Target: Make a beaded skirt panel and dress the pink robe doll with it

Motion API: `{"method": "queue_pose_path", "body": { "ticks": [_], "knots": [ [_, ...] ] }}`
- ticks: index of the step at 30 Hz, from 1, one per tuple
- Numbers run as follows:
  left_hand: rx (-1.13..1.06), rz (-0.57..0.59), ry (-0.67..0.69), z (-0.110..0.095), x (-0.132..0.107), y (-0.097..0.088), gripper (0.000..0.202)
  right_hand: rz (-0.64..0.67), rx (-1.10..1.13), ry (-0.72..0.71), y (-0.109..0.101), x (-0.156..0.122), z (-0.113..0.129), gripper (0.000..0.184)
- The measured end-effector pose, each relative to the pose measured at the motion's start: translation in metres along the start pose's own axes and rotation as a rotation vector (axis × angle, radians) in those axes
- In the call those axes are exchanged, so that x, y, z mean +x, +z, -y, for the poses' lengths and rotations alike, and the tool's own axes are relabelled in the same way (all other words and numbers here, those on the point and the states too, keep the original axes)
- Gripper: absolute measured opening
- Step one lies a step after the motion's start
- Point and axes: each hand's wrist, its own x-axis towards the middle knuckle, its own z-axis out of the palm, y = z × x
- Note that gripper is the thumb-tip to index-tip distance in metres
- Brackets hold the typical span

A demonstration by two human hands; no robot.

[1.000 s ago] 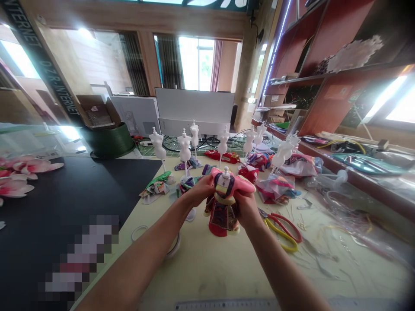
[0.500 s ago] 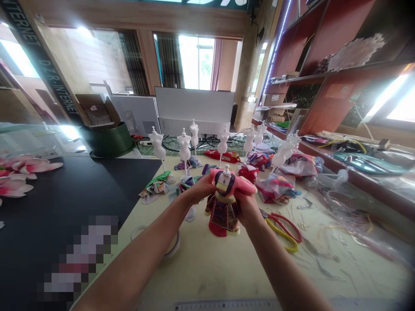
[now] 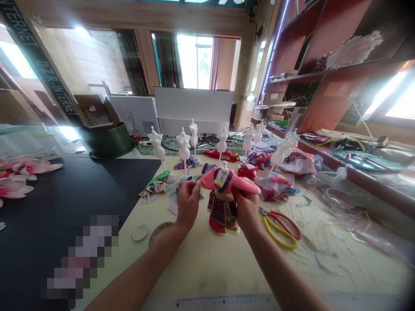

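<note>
A small white dress form (image 3: 224, 169) stands upright before me, dressed in a miniature robe (image 3: 223, 211) with a pink top and a dark patterned skirt over a red hem. My left hand (image 3: 188, 205) pinches the outer end of the robe's left pink sleeve, drawn out to the side. On the other side, my right hand (image 3: 247, 209) is closed on the right sleeve beside the waist; its fingertips are partly hidden by the cloth. Red-and-yellow-handled scissors (image 3: 282, 231) lie just right of my right hand. A white ring (image 3: 140, 233) rests left of my left forearm.
Several bare white dress forms (image 3: 183, 144) stand behind, with bunched doll clothes (image 3: 277, 185) around their bases. A clear ruler (image 3: 223, 301) lies at the front edge. Plastic bags (image 3: 350, 211) and thin wires cover the right side. A black mat (image 3: 106, 185) spans the left.
My left hand has moved left and down from the robe's shoulder to the sleeve's end, spreading the sleeve outward. My right hand keeps hold of the other sleeve, nearly in place.
</note>
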Motion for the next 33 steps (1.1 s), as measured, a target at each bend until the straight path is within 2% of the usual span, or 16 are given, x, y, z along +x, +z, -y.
{"method": "queue_pose_path", "body": {
  "ticks": [2,5,8,13,17,20,27,33],
  "knots": [
    [0.036,-0.075,0.08,-0.005,-0.019,-0.004,0.018,-0.001,-0.024,-0.021,0.001,-0.002,0.001,0.021],
    [0.087,-0.027,0.197,-0.017,-0.04,-0.001,0.03,-0.015,-0.056,-0.04,0.003,-0.007,0.0,0.02],
    [0.15,-0.007,0.269,-0.026,-0.046,0.01,0.04,-0.058,-0.094,-0.05,0.005,-0.013,0.0,0.017],
    [0.131,0.001,0.169,-0.031,-0.039,0.017,0.034,-0.098,-0.177,-0.059,0.007,-0.025,0.006,0.013],
    [0.099,0.103,0.135,-0.035,-0.034,0.011,0.037,-0.104,-0.243,-0.063,0.006,-0.033,0.009,0.016],
    [0.079,0.17,0.111,-0.039,-0.031,0.006,0.032,-0.086,-0.263,-0.079,0.005,-0.036,0.009,0.022],
    [0.086,0.198,0.095,-0.046,-0.031,0.004,0.025,-0.064,-0.297,-0.124,0.005,-0.039,0.012,0.029],
    [0.096,0.216,0.104,-0.048,-0.031,0.002,0.02,-0.031,-0.313,-0.157,0.006,-0.04,0.016,0.022]
  ]
}}
